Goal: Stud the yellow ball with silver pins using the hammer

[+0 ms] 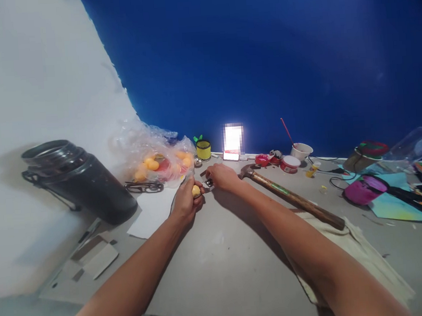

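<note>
My left hand (pixel 187 199) is closed around a small round yellow ball (pixel 196 191), its fingers wrapped about the side. Just right of it, my right hand (pixel 224 176) is closed in a pinch on a small shiny metal piece (pixel 208 183), whose exact kind I cannot make out. The metal piece sits between the two hands, close to the ball; whether they touch is unclear. Beside my right wrist lies a hammer (pixel 293 195) with a worn wooden handle, its head partly behind the wrist. Under my left forearm is a white sheet of paper (pixel 150 213).
A large black flask (pixel 78 181) stands at left, near eyeglasses (pixel 144 186). Behind are a plastic bag (pixel 153 152) of orange balls, a yellow pot (pixel 203 150) and a glowing phone (pixel 231 155). Rightward are a paint tub (pixel 290 164), a white cup (pixel 301 150) and cloth (pixel 358 258).
</note>
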Demonstrator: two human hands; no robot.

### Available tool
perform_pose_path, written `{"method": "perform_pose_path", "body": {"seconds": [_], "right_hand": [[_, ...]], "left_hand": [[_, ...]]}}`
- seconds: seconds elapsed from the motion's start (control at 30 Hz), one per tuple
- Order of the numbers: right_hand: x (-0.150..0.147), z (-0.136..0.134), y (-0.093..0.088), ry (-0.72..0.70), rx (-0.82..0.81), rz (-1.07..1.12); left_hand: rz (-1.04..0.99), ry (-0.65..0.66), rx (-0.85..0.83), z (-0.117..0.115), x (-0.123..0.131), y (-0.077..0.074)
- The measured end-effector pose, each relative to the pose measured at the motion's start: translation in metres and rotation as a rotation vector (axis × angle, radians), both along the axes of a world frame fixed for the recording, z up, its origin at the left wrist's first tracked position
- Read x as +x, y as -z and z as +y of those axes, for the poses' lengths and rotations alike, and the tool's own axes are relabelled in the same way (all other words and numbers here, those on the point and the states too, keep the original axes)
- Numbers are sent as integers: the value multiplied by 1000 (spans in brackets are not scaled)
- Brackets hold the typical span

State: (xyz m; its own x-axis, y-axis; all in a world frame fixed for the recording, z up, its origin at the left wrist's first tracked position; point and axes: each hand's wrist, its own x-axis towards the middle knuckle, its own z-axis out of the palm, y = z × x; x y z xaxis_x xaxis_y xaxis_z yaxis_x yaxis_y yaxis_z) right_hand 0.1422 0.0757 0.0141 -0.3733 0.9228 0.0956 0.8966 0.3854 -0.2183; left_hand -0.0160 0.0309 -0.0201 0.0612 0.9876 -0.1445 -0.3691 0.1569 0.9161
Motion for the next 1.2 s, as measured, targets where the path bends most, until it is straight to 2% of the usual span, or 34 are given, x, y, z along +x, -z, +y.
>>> {"method": "perform_pose_path", "body": {"seconds": [0.37,0.57,0.8,0.9,1.07,1.13,1.2], "right_hand": [[-10,-1,-5,-7,-57,-81],[-4,3,-2,-22,-47,-42],[-5,11,8,-26,-50,86],[-3,12,12,-17,-49,214],[9,15,16,-24,-179,740],[10,16,18,6,-216,807],[9,18,22,53,-179,750]], "left_hand": [[4,-12,-6,3,0,5],[10,-4,-1,1,1,2],[23,-6,-5,0,1,0],[19,7,-21,-2,1,-1],[-43,42,-21,-1,1,1],[-62,61,-25,-1,2,2],[-65,71,-32,0,2,3]]}}
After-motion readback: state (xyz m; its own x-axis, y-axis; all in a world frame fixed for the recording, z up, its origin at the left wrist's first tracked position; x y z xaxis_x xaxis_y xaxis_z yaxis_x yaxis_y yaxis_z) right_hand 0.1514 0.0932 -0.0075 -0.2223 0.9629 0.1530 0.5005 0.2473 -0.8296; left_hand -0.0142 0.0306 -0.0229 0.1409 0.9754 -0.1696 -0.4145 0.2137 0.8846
